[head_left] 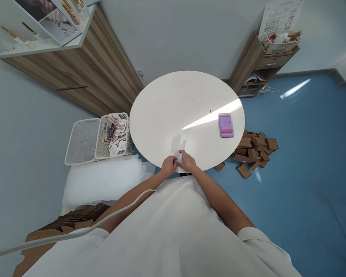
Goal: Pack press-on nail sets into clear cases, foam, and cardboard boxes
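Note:
A small piece of thin, whitish, see-through wrapping sheet (175, 144) lies at the near edge of the round white table (173, 96). My left hand (169, 165) pinches its near end, fingers pressed together. Right beside it, my right hand (187, 161) grips the same sheet from the right, its fingers closed. The two hands almost meet, and they hide the sheet's lower part. Whether anything is wrapped inside I cannot make out. Farther right on the table rests a purple rectangular item (226, 125), blurred out.
Left of the table, a white basket (98, 150) of small printed packets stands by another basket (69, 152) of clear items. Below lies a stack of whitish sheets (100, 181). Small brown boxes (255, 148) pile on the floor at right. A white cable (112, 212) crosses my left arm.

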The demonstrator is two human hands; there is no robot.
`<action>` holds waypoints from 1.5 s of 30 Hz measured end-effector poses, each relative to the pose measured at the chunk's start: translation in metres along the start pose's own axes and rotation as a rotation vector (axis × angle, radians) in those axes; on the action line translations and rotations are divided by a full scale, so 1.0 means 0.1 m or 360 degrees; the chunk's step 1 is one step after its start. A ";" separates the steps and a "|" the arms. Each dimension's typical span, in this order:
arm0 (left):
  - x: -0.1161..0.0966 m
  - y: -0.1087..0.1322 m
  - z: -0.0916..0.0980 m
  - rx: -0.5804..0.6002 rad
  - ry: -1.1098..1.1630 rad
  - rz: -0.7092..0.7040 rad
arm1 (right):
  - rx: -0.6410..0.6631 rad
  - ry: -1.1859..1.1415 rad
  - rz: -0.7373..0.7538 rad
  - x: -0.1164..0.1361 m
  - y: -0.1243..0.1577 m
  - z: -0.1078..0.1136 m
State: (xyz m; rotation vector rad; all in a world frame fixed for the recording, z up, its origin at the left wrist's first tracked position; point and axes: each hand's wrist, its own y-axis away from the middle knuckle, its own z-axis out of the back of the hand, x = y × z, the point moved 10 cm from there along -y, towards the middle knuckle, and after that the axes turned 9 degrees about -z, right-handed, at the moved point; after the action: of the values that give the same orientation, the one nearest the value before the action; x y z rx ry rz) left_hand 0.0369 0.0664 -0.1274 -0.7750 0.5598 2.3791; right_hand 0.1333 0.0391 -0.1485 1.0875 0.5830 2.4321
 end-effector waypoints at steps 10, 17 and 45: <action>-0.10 0.28 0.00 0.0079 0.0117 -0.0159 | -0.0131 -0.0195 -0.0172 -0.05 -0.04 0.02; 0.00 0.00 0.23 -0.0155 0.0017 -0.0321 | -0.0047 -0.0196 -0.0048 -0.05 -0.02 -0.05; 0.12 0.02 0.20 -0.0093 0.0525 -0.0230 | 0.0359 0.0469 0.0318 0.33 -0.06 0.18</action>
State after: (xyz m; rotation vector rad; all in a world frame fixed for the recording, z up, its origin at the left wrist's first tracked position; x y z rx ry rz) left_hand 0.0194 0.0807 -0.1196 -1.2051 0.5459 2.1562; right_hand 0.1283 0.0648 -0.1208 0.9120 0.8994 2.7798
